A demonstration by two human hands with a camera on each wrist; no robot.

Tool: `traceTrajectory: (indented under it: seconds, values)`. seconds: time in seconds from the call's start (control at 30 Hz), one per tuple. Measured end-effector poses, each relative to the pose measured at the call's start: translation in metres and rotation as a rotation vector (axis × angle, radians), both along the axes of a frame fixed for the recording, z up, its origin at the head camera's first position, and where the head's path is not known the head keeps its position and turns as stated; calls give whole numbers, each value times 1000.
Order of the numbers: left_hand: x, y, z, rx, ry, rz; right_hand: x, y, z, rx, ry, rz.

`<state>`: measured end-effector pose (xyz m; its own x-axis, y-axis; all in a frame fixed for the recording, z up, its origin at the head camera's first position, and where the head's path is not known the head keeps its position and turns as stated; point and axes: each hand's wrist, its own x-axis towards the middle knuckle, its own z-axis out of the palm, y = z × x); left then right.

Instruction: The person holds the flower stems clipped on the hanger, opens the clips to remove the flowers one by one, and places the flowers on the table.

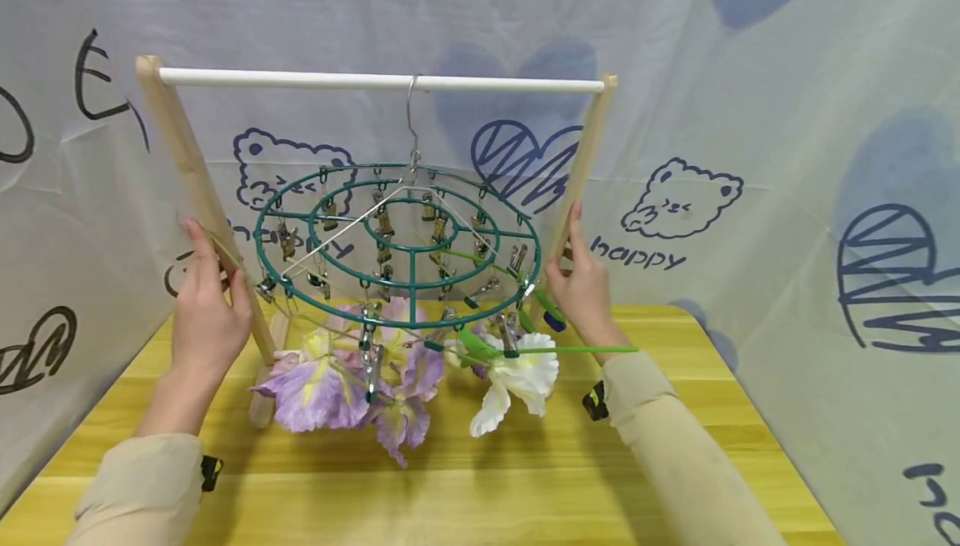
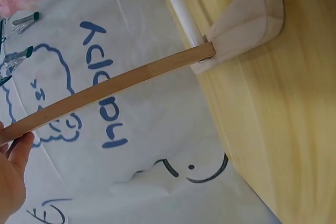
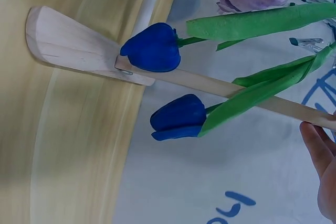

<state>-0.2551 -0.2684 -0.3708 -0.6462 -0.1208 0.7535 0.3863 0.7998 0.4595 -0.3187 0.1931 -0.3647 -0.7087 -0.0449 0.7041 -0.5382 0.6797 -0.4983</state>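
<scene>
In the head view, my left hand (image 1: 206,317) grips the left wooden post (image 1: 197,175) of a rack partway up. My right hand (image 1: 587,294) holds the right post (image 1: 588,142) at a similar height. From the rack's white crossbar (image 1: 300,79) hangs a round green clip hanger (image 1: 412,288) with several metal clips. Purple artificial irises (image 1: 318,396) and a white flower (image 1: 528,367) hang head-down from it. Two blue tulips (image 3: 152,48) hang by the right post in the right wrist view. Each wrist view shows only part of its hand.
The rack's wooden feet, such as the left one (image 2: 252,19), stand on a yellow wood-grain table (image 1: 480,488). Behind hangs a pale curtain (image 1: 675,46) printed with hearts and bears. Two small black objects (image 1: 596,403) appear near the sleeves.
</scene>
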Motion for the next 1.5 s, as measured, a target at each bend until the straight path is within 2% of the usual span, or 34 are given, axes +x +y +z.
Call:
traceTrajectory:
  seconds: [0.17, 0.53, 0.87, 1.0, 1.17, 1.5]
  values:
    - [-8, 10, -1, -11, 25, -51, 1, 11, -1, 1, 15, -30]
    - [-29, 28, -3, 26, 4, -120, 5, 32, 0, -2, 2, -79]
    - [-35, 44, -4, 51, -61, -116, 7, 49, -2, 19, 22, -101]
    - [-38, 51, -7, 45, -42, -121, 9, 56, -3, 22, 10, -109]
    - [-42, 58, -10, 24, 1, -159, 9, 65, -3, 15, 3, -119]
    - [-43, 70, -8, 9, 18, -195, 10, 78, -3, 3, 13, -148]
